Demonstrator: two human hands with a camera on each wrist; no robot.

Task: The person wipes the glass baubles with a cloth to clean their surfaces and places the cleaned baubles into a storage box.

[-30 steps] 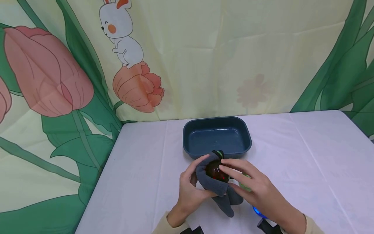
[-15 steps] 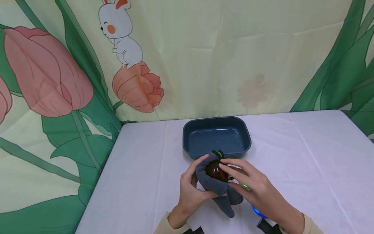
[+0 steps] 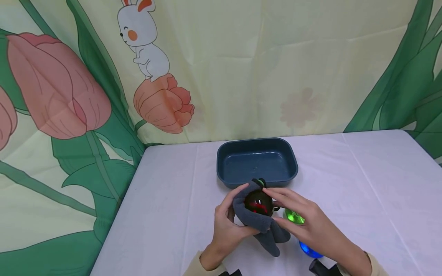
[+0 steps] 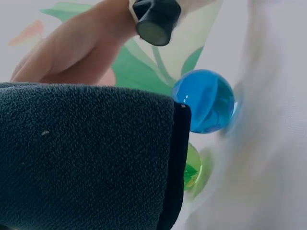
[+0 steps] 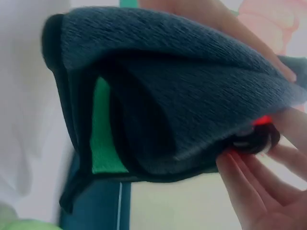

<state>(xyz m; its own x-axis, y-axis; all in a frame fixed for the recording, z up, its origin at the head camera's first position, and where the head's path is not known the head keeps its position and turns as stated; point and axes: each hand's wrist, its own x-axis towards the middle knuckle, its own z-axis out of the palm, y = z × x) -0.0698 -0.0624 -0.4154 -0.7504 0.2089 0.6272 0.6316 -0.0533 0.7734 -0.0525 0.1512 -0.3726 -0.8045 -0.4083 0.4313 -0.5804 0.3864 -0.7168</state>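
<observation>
A shiny dark red ball (image 3: 260, 202) with a small dark loop at its side sits in a folded grey-blue cloth (image 3: 256, 219). My left hand (image 3: 228, 228) grips the cloth from the left, fingers behind it and thumb across its lower front. On the other side, my right hand (image 3: 305, 220) holds the ball between fingertips at its top and thumb below. In the left wrist view the cloth (image 4: 91, 153) covers most of the near side. The right wrist view shows the cloth's dark hem and a green patch (image 5: 103, 134), with the ball mostly hidden.
Just ahead of the hands stands a dark blue rectangular tub (image 3: 257, 144). A clear green ball (image 3: 294, 216) and a clear blue ball (image 3: 309, 250) lie on the white table beside and beneath the right hand. A printed curtain (image 3: 235, 76) hangs behind.
My right hand has shifted slightly right and its fingers spread wider on the ball. More of the red ball, its loop, and the green and blue balls now shows. The left hand barely moved.
</observation>
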